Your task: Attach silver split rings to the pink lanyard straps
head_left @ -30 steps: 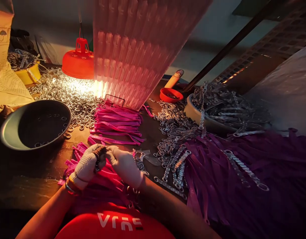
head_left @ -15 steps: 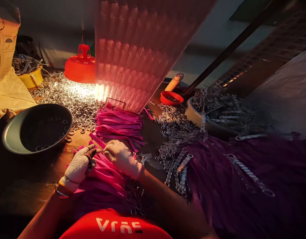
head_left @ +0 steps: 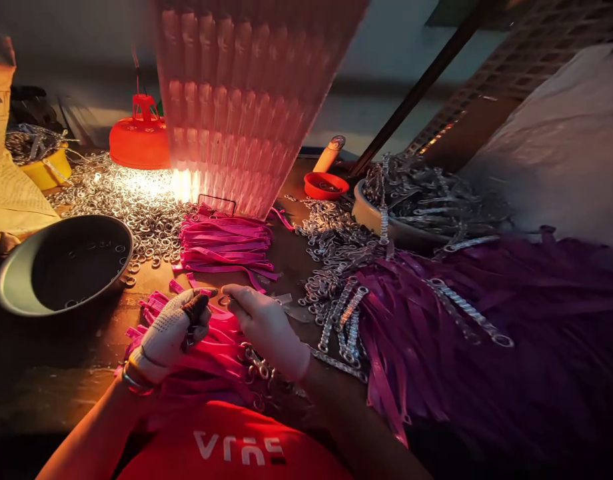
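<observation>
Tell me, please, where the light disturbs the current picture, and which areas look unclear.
In the head view, glare whitens some metal rings beneath the red lamp; in the same head view, shadow swallows the lower right of the purple straps, and the pale sheeting looks smeared.

The left hand (head_left: 172,330) wears a white glove (head_left: 156,343) patterned with small dots, dark brown at the fingers (head_left: 195,306); the right hand (head_left: 269,327) shows plain white. Beneath both, the straps (head_left: 219,367) are bright pink; to their right, the ribbons (head_left: 466,340) are deep purple. Left of them, the bowl (head_left: 12,283) is pale green, dark inside. Beyond, the lamp (head_left: 139,145) is red. Nearer the body, the red shirt (head_left: 161,447) bears white letters (head_left: 249,448).
</observation>
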`<state>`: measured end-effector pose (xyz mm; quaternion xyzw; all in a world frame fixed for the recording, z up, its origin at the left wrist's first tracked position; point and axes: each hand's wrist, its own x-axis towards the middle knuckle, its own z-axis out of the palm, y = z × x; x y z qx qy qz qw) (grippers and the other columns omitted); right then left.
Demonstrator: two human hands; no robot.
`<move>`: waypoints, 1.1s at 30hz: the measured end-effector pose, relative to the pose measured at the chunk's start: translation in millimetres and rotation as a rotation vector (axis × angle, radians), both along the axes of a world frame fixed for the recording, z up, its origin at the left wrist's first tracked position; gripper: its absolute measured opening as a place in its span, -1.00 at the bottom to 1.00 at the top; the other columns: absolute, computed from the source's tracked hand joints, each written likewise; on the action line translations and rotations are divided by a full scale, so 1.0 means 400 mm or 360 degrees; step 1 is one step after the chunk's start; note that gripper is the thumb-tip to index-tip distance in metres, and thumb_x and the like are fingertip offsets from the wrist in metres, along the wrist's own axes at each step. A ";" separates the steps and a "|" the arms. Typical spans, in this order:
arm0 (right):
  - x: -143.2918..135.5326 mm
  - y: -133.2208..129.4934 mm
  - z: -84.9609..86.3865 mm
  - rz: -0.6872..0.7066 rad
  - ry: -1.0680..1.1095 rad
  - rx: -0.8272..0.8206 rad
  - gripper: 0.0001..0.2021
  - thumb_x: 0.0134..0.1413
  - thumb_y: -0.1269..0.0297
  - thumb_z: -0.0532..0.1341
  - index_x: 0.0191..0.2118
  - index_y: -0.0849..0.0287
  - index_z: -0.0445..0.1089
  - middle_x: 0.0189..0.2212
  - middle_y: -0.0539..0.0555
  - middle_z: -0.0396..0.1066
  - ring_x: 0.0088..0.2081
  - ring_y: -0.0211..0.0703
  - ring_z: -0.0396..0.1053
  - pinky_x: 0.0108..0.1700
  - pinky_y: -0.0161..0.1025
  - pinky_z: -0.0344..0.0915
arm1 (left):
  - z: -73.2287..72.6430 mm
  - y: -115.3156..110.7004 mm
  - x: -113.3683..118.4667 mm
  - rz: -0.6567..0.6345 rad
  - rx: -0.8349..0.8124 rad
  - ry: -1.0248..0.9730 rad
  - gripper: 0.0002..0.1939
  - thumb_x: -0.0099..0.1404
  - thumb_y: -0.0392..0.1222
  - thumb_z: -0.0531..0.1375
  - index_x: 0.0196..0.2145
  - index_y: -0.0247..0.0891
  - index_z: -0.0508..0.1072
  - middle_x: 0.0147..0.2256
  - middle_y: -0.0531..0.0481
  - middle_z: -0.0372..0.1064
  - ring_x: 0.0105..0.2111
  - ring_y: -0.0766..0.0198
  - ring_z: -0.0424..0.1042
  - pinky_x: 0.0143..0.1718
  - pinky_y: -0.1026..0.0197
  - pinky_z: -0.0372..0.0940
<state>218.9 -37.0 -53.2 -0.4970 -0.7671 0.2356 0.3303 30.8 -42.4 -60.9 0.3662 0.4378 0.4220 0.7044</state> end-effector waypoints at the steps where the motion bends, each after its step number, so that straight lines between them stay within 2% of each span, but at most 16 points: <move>1: 0.002 -0.001 0.006 -0.0002 -0.0136 0.0026 -0.73 0.31 0.38 0.11 0.07 0.12 0.40 -0.06 0.11 0.52 -0.06 -0.14 0.45 -0.02 -0.24 0.30 | -0.003 -0.005 0.009 -0.0017 0.0038 0.0029 -0.69 0.29 0.06 0.21 -0.37 -0.24 0.31 -0.55 0.11 0.22 -0.70 0.47 0.12 -0.75 0.42 -0.05; 3: 0.001 -0.008 0.019 0.0011 -0.0423 0.0072 -0.73 0.31 0.41 0.08 0.05 0.16 0.39 -0.13 0.13 0.53 -0.13 -0.13 0.45 -0.11 -0.26 0.27 | -0.007 -0.013 0.023 -0.0075 0.0106 0.0089 -0.71 0.31 0.05 0.16 -0.37 -0.24 0.32 -0.56 0.12 0.21 -0.70 0.45 0.13 -0.75 0.41 -0.04; 6: -0.002 -0.025 0.038 0.0062 -0.0834 0.0150 -0.79 0.31 0.39 0.04 -0.12 0.20 0.42 -0.32 0.12 0.50 -0.31 -0.12 0.41 -0.31 -0.24 0.14 | 0.000 -0.019 0.032 -0.0182 0.0132 0.0262 -0.74 0.32 -0.01 0.12 -0.41 -0.24 0.33 -0.62 0.13 0.19 -0.72 0.43 0.11 -0.75 0.40 -0.05; 8: 0.000 -0.035 0.045 0.0098 -0.1053 0.0223 -0.79 0.29 0.40 0.02 -0.18 0.21 0.40 -0.39 0.13 0.45 -0.39 -0.11 0.35 -0.40 -0.20 0.01 | 0.012 -0.015 0.033 -0.0251 0.0191 0.0476 -0.72 0.33 -0.04 0.11 -0.48 -0.24 0.31 -0.67 0.13 0.16 -0.74 0.43 0.07 -0.75 0.39 -0.07; 10: 0.004 -0.041 0.041 0.0118 -0.1151 0.0304 -0.78 0.29 0.41 -0.01 -0.19 0.22 0.38 -0.42 0.13 0.42 -0.44 -0.11 0.30 -0.43 -0.18 -0.09 | 0.027 -0.003 0.032 -0.0284 0.0380 0.0728 -0.75 0.29 -0.11 0.16 -0.51 -0.25 0.35 -0.68 0.11 0.20 -0.71 0.42 0.09 -0.72 0.39 -0.04; 12: 0.009 -0.044 0.026 0.0089 -0.1138 0.0393 -0.76 0.33 0.40 -0.05 -0.17 0.23 0.37 -0.44 0.13 0.40 -0.45 -0.12 0.27 -0.44 -0.16 -0.14 | 0.042 0.015 0.030 -0.0301 0.0650 0.0914 -0.86 0.20 -0.23 0.22 -0.50 -0.27 0.43 -0.61 0.05 0.32 -0.63 0.41 0.19 -0.65 0.40 0.03; 14: 0.014 -0.047 0.006 0.0004 -0.1085 0.0485 -0.72 0.37 0.37 -0.08 -0.16 0.24 0.37 -0.45 0.12 0.39 -0.46 -0.13 0.25 -0.43 -0.15 -0.14 | 0.052 0.032 0.027 -0.0392 0.0758 0.0970 -0.90 0.16 -0.31 0.21 -0.51 -0.28 0.45 -0.59 0.02 0.36 -0.61 0.39 0.21 -0.63 0.40 0.04; 18: 0.027 -0.053 -0.027 -0.0076 -0.0882 0.0529 -0.75 0.38 0.36 -0.04 -0.11 0.23 0.38 -0.42 0.09 0.43 -0.42 -0.16 0.29 -0.39 -0.17 -0.06 | 0.056 0.051 0.027 -0.0707 0.0457 0.0749 -0.83 0.20 -0.32 0.11 -0.53 -0.25 0.39 -0.71 0.10 0.19 -0.74 0.41 0.08 -0.72 0.37 -0.06; 19: 0.031 -0.054 -0.032 -0.0072 -0.0796 0.0482 -0.77 0.37 0.36 -0.01 -0.11 0.21 0.38 -0.40 0.08 0.45 -0.39 -0.18 0.32 -0.37 -0.19 -0.03 | 0.055 0.053 0.030 -0.0714 0.0468 0.0732 -0.84 0.19 -0.33 0.12 -0.53 -0.25 0.41 -0.70 0.09 0.20 -0.73 0.40 0.09 -0.71 0.37 -0.06; 21: 0.036 -0.055 -0.040 -0.0075 -0.0658 0.0371 -0.80 0.36 0.36 0.02 -0.11 0.18 0.39 -0.38 0.04 0.48 -0.34 -0.21 0.36 -0.32 -0.23 0.04 | 0.054 0.057 0.039 -0.0649 0.0649 0.0804 -0.88 0.12 -0.37 0.17 -0.53 -0.26 0.46 -0.63 0.04 0.32 -0.66 0.39 0.17 -0.67 0.38 0.00; 23: 0.039 -0.058 -0.044 -0.0117 -0.0663 0.0326 -0.78 0.36 0.36 0.01 -0.11 0.20 0.40 -0.37 0.06 0.47 -0.34 -0.20 0.35 -0.31 -0.23 0.05 | 0.056 0.060 0.047 -0.0605 0.0795 0.0890 -0.88 0.05 -0.41 0.20 -0.56 -0.27 0.48 -0.58 0.01 0.38 -0.60 0.37 0.20 -0.62 0.39 0.03; 25: 0.040 -0.062 -0.043 -0.0160 -0.0786 0.0365 -0.74 0.36 0.36 -0.03 -0.07 0.24 0.40 -0.39 0.11 0.44 -0.37 -0.16 0.31 -0.34 -0.19 0.03 | 0.062 0.062 0.049 -0.0665 0.0704 0.0857 -0.90 0.04 -0.39 0.20 -0.56 -0.27 0.46 -0.61 0.02 0.33 -0.62 0.38 0.17 -0.65 0.39 0.00; 29: 0.044 -0.077 -0.023 -0.0135 -0.0909 0.0402 -0.69 0.38 0.34 -0.07 -0.02 0.24 0.39 -0.38 0.14 0.42 -0.38 -0.13 0.28 -0.34 -0.17 0.01 | 0.072 0.053 0.044 -0.0889 0.0302 0.0518 -0.92 0.11 -0.31 0.17 -0.52 -0.26 0.42 -0.67 0.08 0.17 -0.71 0.40 0.05 -0.70 0.35 -0.06; 33: 0.047 -0.090 -0.007 -0.0112 -0.0794 0.0238 -0.75 0.35 0.34 0.00 -0.06 0.18 0.41 -0.34 0.08 0.49 -0.31 -0.16 0.36 -0.29 -0.23 0.06 | 0.068 0.042 0.050 -0.0898 0.0419 0.0599 -0.89 0.01 -0.40 0.14 -0.58 -0.26 0.42 -0.63 0.04 0.24 -0.65 0.37 0.09 -0.64 0.34 -0.02</move>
